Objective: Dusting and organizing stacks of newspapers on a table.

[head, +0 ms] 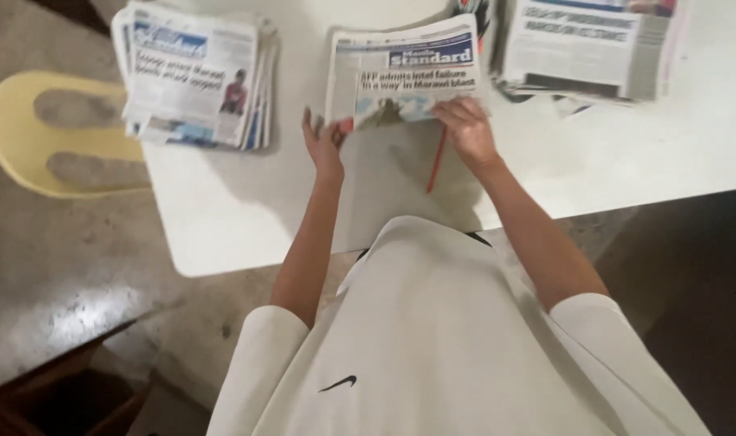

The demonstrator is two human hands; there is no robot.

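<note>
Right now both hands are at the near edge of a folded newspaper (404,73) lying in the middle of the white table (303,210). The right hand (467,129) is curled over the paper's lower right corner, gripping it, though the fingertips tuck out of sight beneath the fold. The left hand (326,144) touches the lower left corner with fingers spread loosely; whether it pinches the sheet I cannot tell, as the picture blurs there. A thin red stick (437,161) lies just beside the right wrist, its top hidden by the hand. One newspaper stack (194,77) sits left, another stack (586,44) right, cut off above. A yellow chair (29,129) stands left.
</note>
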